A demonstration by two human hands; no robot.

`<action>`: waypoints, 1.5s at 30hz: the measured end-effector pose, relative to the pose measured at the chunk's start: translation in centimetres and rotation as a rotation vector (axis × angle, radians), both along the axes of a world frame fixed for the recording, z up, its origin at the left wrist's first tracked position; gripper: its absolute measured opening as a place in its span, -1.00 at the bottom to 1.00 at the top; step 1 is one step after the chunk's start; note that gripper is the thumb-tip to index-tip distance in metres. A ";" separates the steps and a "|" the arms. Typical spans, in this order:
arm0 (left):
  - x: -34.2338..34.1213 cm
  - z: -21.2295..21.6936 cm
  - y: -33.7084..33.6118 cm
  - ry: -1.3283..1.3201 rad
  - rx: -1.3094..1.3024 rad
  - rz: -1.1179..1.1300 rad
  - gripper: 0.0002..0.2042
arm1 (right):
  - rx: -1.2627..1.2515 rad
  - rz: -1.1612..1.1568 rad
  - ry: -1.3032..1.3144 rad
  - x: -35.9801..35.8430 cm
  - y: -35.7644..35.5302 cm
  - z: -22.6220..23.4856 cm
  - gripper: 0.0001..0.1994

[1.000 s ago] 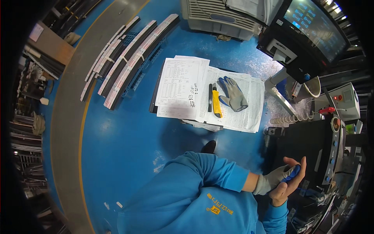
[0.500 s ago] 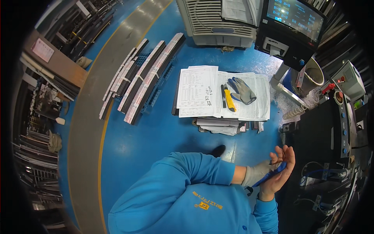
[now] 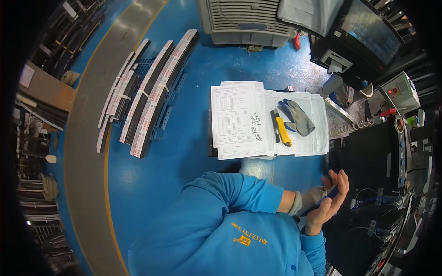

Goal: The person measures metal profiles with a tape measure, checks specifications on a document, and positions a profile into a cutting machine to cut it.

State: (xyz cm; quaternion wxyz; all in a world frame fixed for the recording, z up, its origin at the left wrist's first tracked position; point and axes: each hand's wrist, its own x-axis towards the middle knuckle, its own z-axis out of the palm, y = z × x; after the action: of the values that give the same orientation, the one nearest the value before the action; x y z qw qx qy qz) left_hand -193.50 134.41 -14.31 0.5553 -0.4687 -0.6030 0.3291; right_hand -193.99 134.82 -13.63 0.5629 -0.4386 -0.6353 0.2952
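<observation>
My left hand (image 3: 306, 202) wears a grey work glove with a blue palm side, and its arm reaches across my chest to the right. Its fingers are mostly hidden behind my other hand. My right hand (image 3: 329, 202) is bare and wraps around the gloved hand, thumb against the glove and fingers bent upward. Ahead of them, a second grey and blue glove (image 3: 300, 118) lies on printed sheets (image 3: 237, 115). Beside that glove rest a yellow utility knife (image 3: 283, 132) and a black marker (image 3: 276, 125).
Bundles of long wrapped profiles (image 3: 161, 92) lie on blue racks at the left. A ridged grey plastic bin (image 3: 244, 27) stands at the back. On the right are a screen unit (image 3: 368, 37), a white control box (image 3: 400, 92) and a black machine (image 3: 368, 161) with coiled hose.
The view has shifted, so the profiles sit farther left and the papers lower and farther right. My right thumb has moved over the glove's blue side, covering more of it.
</observation>
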 end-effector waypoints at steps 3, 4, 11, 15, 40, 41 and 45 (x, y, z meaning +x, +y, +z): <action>-3.5 -0.4 1.3 -0.049 -0.027 -0.006 -0.52 | -0.045 0.054 -0.102 -4.3 1.3 -0.2 -0.28; -4.9 -0.5 1.4 -0.065 -0.034 -0.008 -0.52 | -0.056 0.057 -0.117 -5.5 1.5 -0.1 -0.28; -11.3 -1.4 2.3 -0.153 -0.065 -0.049 -0.48 | -0.039 0.028 -0.240 -10.1 2.4 0.2 -0.38; -11.2 -1.8 2.5 -0.177 -0.058 -0.075 -0.46 | -0.062 -0.012 -0.312 -11.0 2.6 0.2 -0.40; -25.2 -7.6 4.7 -2.562 -0.935 -0.258 -0.62 | -0.042 0.025 -0.640 -9.7 3.1 0.6 -0.43; -25.0 -8.0 4.6 -2.780 -1.009 -0.270 -0.61 | -0.065 0.029 -0.609 -9.6 3.1 0.6 -0.44; -29.8 -11.4 3.5 -2.285 -0.976 -0.302 -0.58 | -0.127 0.058 -0.547 -9.1 2.9 0.3 -0.47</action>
State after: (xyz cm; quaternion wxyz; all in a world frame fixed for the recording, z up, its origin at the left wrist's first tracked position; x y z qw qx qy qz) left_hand -223.28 137.89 -25.67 -0.4841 -0.7071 -0.4950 -0.1434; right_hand -203.05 137.72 -13.35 0.3332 -0.5180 -0.7561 0.2212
